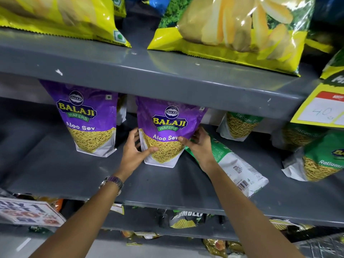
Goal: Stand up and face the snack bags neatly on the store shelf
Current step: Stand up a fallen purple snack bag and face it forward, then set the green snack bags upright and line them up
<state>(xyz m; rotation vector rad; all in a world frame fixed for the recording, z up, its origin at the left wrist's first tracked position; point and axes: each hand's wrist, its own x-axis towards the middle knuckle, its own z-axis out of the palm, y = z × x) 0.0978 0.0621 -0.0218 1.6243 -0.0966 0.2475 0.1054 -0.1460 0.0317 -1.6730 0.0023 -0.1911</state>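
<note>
A purple Aloo Sev bag point(168, 125) stands upright on the grey middle shelf point(83, 170), label facing me. My left hand point(135, 148) grips its lower left side, thumb across the front. My right hand point(198, 144) holds its right edge. A second purple Aloo Sev bag point(87, 118) stands upright to the left, apart from my hands. A green and white bag point(234, 168) lies flat on the shelf, back side up, under my right wrist.
Green Ratlami Sev bags point(240, 127) point(322, 161) stand at the right. Yellow chip bags point(232, 32) point(61, 17) lie on the upper shelf point(149, 77), whose edge overhangs the purple bags. A yellow price tag point(323, 108) hangs at right. More snacks fill the lower shelf point(184, 220).
</note>
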